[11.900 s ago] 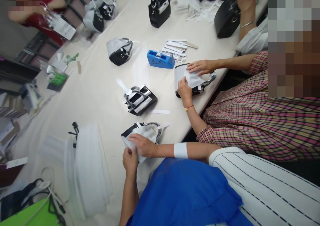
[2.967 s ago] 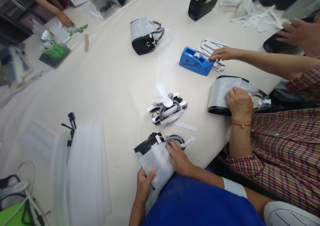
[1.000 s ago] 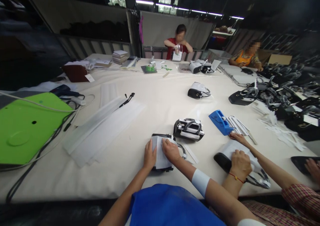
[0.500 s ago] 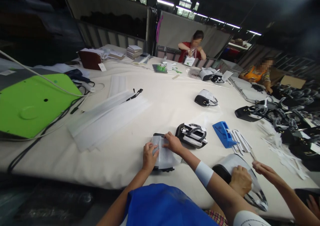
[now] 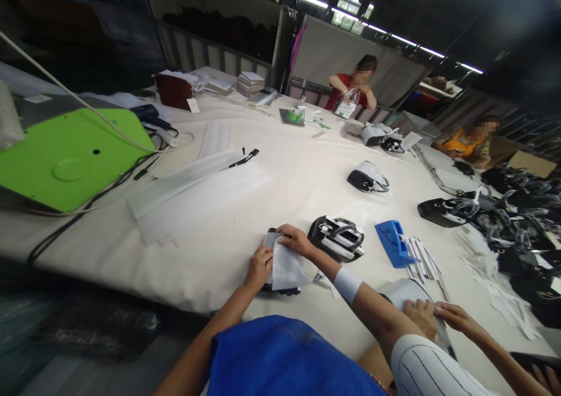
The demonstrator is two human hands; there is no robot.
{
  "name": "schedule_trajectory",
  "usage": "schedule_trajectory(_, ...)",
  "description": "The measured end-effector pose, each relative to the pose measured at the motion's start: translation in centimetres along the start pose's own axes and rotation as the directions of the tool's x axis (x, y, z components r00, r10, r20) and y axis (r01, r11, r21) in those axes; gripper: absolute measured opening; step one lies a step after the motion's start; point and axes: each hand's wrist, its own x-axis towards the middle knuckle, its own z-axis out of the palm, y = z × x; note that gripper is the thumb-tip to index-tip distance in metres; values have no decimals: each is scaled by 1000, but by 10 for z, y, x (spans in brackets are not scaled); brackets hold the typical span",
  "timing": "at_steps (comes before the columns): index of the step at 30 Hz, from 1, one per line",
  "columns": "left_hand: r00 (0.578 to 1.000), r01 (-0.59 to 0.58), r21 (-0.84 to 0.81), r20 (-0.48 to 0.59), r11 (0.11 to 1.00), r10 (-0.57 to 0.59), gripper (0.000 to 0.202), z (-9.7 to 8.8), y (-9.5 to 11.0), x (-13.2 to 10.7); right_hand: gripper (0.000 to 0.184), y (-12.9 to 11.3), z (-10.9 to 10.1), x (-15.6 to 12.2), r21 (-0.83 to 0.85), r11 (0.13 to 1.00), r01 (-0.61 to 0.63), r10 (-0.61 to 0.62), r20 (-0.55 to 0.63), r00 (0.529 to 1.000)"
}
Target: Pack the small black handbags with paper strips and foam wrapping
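Left hand (image 5: 259,266) fingers clamped on the white foam sheet (image 5: 289,267) edge, right hand (image 5: 295,239) fingers together pressing its top, likely to hold it snug over the small black handbag (image 5: 280,291) at the near edge of the table (image 5: 210,256).

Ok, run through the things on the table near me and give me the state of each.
bag: lying flat, mostly covered.
wrap: folded over the bag.
left hand: gripping the wrap's left edge.
right hand: flat on the wrap's far edge.
second bag: lying flat, uncovered, white strips across it.
tape dispenser: upright, untouched.
foam sheets: stacked flat.
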Motion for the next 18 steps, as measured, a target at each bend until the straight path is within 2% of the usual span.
schedule_trajectory(3,1000,-5,23,4,1000,5,25,-1,4,-2,16,1,4,6,-117,988,-99,104,37,994)
schedule_trajectory(8,996,89,-36,-18,995,-90,27,-7,11,-10,15,-6,13,8,-362,904,-229,225,-54,973)
schedule_trajectory(14,971,227,-115,-55,967,-234,18,-2,19,-27,16,-10,18,9,-430,859,-277,264,-91,960)
schedule_trajectory(18,958,277,-140,-31,951,-284,16,6,22,-34,15,-8,14,10,-407,866,-289,278,-89,957)
